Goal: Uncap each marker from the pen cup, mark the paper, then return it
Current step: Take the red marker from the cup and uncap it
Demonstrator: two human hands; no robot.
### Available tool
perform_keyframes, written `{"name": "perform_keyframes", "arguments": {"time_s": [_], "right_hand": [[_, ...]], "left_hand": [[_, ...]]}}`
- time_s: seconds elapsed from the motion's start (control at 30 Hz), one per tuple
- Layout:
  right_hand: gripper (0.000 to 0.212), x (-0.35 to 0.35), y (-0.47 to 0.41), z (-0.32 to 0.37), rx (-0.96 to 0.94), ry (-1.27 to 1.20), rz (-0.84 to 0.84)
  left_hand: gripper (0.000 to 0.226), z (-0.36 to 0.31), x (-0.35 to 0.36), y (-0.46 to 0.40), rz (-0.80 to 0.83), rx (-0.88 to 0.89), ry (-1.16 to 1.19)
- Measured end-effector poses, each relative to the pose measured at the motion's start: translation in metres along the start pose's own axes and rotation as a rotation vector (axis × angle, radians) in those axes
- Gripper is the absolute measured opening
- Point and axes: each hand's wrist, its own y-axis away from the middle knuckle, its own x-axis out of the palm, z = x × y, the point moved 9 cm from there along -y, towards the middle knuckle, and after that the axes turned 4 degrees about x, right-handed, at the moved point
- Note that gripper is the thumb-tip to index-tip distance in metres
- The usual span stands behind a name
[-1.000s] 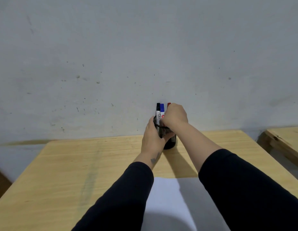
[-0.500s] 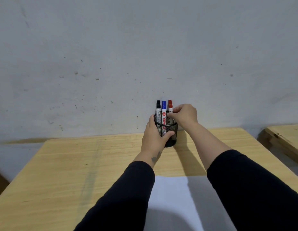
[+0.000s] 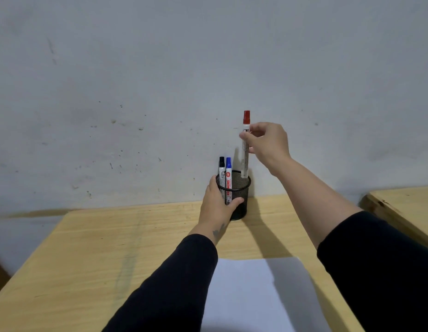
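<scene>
A black mesh pen cup (image 3: 240, 188) stands at the far edge of the wooden table, against the wall. My left hand (image 3: 216, 204) is wrapped around its left side. A black-capped marker (image 3: 222, 167) and a blue-capped marker (image 3: 228, 168) stand upright inside it. My right hand (image 3: 268, 144) pinches a red-capped marker (image 3: 245, 144) by its white barrel, upright, with its lower end level with the cup's rim. The cap is on. A white sheet of paper (image 3: 251, 293) lies at the near edge, between my forearms.
The wooden table (image 3: 100, 259) butts against a grey wall (image 3: 160, 80). A second wooden table (image 3: 404, 207) stands at the right, with a gap between the two.
My right hand has lifted the red-capped marker up out of the cup, from resting inside to about rim height. My left hand has kept its hold on the cup.
</scene>
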Motion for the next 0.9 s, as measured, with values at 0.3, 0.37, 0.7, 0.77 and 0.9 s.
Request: {"name": "perform_keyframes", "arguments": {"time_s": [0.3,0.37,0.7,0.77,0.9], "right_hand": [[0.029,-0.016,0.053,0.001,-0.039,0.168,0.104],[0.026,-0.006,0.071,-0.006,-0.045,0.25,0.176],[0.017,0.038,0.133,0.002,-0.266,0.62,0.386],[0.019,0.033,0.14,0.014,-0.314,0.568,0.279],[0.023,0.017,0.149,-0.018,0.146,0.007,0.069]], "left_hand": [[0.066,-0.064,-0.063,0.02,-0.151,0.21,-0.035],[0.052,-0.087,-0.078,0.03,-0.148,0.344,-0.095],[0.017,-0.091,-0.097,0.076,0.004,0.545,-0.451],[0.017,-0.086,-0.11,0.084,-0.09,0.457,-0.373],[0.017,-0.069,-0.129,0.097,-0.257,0.257,-0.176]]}}
